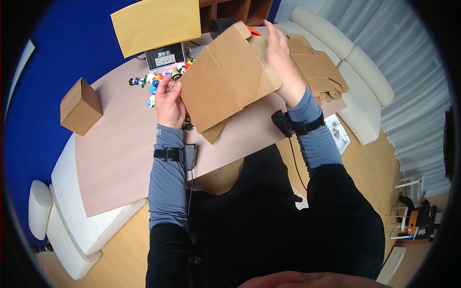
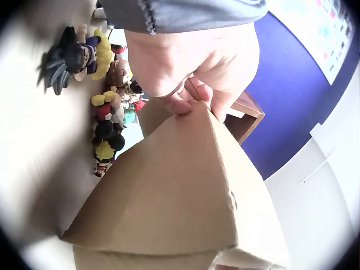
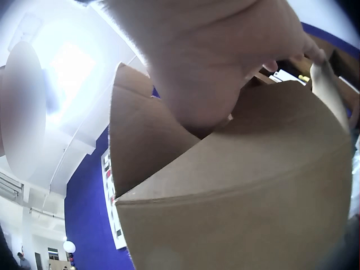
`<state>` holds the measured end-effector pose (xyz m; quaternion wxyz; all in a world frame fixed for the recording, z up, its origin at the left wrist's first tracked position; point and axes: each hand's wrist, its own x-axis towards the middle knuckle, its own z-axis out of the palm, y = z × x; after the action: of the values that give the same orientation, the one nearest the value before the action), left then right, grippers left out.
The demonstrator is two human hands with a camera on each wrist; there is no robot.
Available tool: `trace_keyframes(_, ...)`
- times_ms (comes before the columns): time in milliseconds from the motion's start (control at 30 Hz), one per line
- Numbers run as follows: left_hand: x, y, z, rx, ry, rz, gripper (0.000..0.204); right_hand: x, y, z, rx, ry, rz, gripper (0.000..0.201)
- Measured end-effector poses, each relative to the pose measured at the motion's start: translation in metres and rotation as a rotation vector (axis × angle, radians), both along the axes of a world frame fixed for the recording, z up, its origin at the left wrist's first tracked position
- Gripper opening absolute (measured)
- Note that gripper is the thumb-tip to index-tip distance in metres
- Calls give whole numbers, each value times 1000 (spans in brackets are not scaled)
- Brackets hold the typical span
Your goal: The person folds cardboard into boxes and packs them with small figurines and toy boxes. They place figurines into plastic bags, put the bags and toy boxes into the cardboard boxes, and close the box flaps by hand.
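A brown cardboard box (image 1: 225, 77), partly folded with loose flaps, is held tilted above the table. At its left edge the left hand (image 1: 170, 105) pinches the cardboard between thumb and fingers; the left wrist view shows this hand (image 2: 194, 62) at a corner of the box (image 2: 163, 185). The right hand (image 1: 282, 62), fingers extended, lies against the flaps at the right end. In the right wrist view that hand (image 3: 214, 56) reaches over the box's open edge (image 3: 242, 185), its fingertips at an upright flap. The underside of the box is hidden in the head view.
Small figurines (image 1: 156, 79) stand behind the left hand, near a device with a screen (image 1: 165, 56) and a yellow sheet (image 1: 158, 26). Another brown box (image 1: 79, 108) sits at the table's left. Flattened cardboard (image 1: 317, 67) lies at the right, above a white tray (image 1: 340, 137).
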<state>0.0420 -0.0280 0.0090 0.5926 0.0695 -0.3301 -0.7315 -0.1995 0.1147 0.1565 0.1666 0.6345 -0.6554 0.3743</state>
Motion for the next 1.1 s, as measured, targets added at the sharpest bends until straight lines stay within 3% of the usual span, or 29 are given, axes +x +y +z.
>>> trace_keyframes(133, 0, 0, 2, 43, -2, 54, 33, 4, 11, -20, -42, -191, -98, 117)
trace_keyframes(267, 0, -3, 0, 30, 16, 74, 31, 1, 14, -35, 36, -232, -185, 108)
trace_keyframes(333, 0, -3, -1, 19, 24, 72, 31, -10, 4, -50, 15, -701, 259, 82)
trace_keyframes(367, 1, -2, 1, -9, -22, 40, 30, -15, 0, -55, 15, -700, 260, 82)
trace_keyframes(433, 2, 4, 7, -38, -66, 13, 28, -16, -4, -55, -86, -452, 271, 53)
trace_keyframes(500, -2, 14, 15, -169, -568, 138, 27, -12, 0, -47, -72, -367, 255, 47)
trace_keyframes(533, -7, 10, 9, -252, -663, 266, 32, -8, 3, -39, -55, -283, 233, 42)
trace_keyframes(600, -7, 4, -2, -234, -685, 308, 36, -7, 7, -25, 38, -247, 263, 46)
trace_keyframes(700, -4, 10, 14, -198, -727, 330, 48, 7, 14, 8, 158, -219, 366, 50)
trace_keyframes(767, -1, 10, 19, -385, -543, 376, 52, 14, 9, 8, 202, -225, 455, 51)
trace_keyframes(833, 6, 17, 30, -426, -570, 360, 57, 16, -4, -7, 191, -194, 433, 53)
trace_keyframes(933, 13, 26, 43, -695, -662, 413, 72, 50, -3, 0, 325, -134, 390, 56)
trace_keyframes(967, 10, 27, 42, -715, -597, 426, 67, 56, -6, -2, 354, -102, 392, 57)
trace_keyframes(1033, 13, 23, 42, -884, -683, 535, 50, 63, -11, -7, 378, -124, 425, 53)
trace_keyframes(1100, 14, 20, 38, -854, -677, 501, 43, 67, -16, -10, 407, -175, 443, 45)
